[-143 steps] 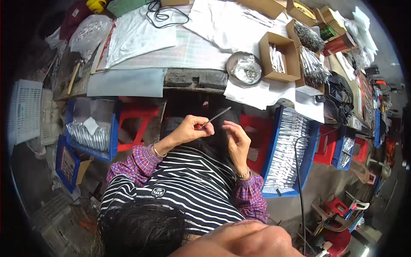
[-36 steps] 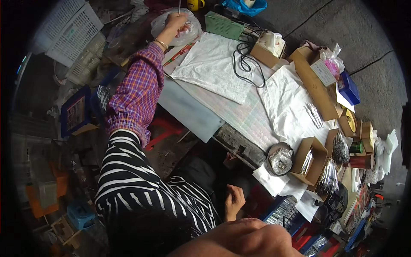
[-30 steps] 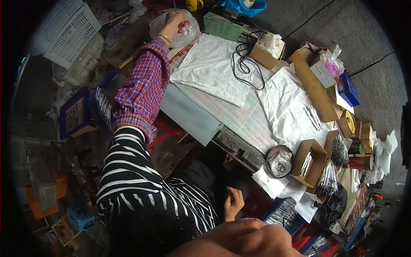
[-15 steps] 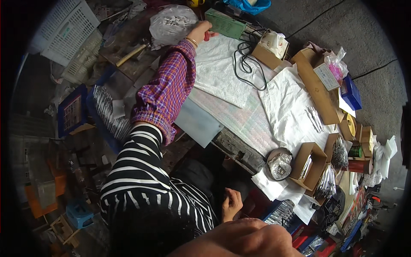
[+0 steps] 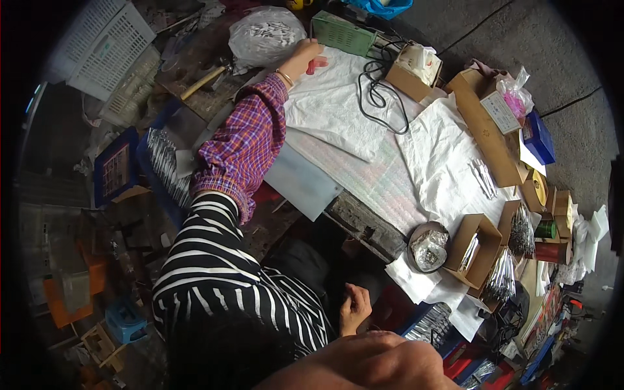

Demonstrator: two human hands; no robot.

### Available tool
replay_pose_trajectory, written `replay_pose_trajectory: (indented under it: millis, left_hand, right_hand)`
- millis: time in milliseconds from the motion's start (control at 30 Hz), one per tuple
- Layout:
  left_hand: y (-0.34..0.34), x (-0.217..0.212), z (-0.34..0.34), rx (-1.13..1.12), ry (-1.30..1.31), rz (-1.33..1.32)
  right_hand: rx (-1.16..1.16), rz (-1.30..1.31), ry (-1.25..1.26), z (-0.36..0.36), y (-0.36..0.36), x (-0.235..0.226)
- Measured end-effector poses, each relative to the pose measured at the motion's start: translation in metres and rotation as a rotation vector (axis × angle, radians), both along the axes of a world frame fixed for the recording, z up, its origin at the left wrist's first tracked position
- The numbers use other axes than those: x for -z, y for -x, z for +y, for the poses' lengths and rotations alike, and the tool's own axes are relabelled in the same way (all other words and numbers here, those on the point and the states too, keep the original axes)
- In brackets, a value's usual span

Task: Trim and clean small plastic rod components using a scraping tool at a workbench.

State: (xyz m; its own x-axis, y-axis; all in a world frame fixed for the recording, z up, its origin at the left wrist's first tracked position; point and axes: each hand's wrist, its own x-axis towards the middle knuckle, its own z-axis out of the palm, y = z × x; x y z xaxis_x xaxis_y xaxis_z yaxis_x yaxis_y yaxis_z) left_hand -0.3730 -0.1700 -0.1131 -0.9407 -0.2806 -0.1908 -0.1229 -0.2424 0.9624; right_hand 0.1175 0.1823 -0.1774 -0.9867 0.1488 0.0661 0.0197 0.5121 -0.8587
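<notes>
Head view: the person's left hand [image 5: 304,54], at the end of a purple plaid sleeve [image 5: 242,151], reaches across to the far left part of the bench, with its fingers wrapped around a slim tool with a red handle [image 5: 311,67] (a thin dark shaft seems to rise past the knuckles, though it is too small to make out well). The tool is over the left end of a rumpled white cloth [image 5: 344,107]; whether it touches the fabric I cannot tell. Just left of the hand sits a clear plastic bag of small pale pieces [image 5: 268,32], and just right of it a green slotted metal box [image 5: 342,34]. A loop of black cable [image 5: 372,97] lies farther right along the cloth, while a hammer with a pale wooden handle [image 5: 203,83] rests left of the forearm. The right hand [image 5: 355,308] is low, near the lap and well apart from the bench things, its fingers loosely curled; I cannot tell if they hold anything. Beyond it, on the bench, a round dark dish [image 5: 420,233] stands beside an open brown cardboard box [image 5: 463,275].
</notes>
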Motion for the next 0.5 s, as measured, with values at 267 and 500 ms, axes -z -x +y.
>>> replay_pose_trajectory:
  millis: [267, 500]
  left_hand:
    - [-0.04, -0.049, -0.002, 0.247, 0.221, 0.113]
    - [-0.053, -0.048, -0.093, -0.187, 1.325, 0.419]
  right_hand:
    - [0.014, 0.05, -0.022, 0.0, 0.003, -0.002]
    - [-0.006, 0.043, 0.001, -0.001, 0.002, 0.002]
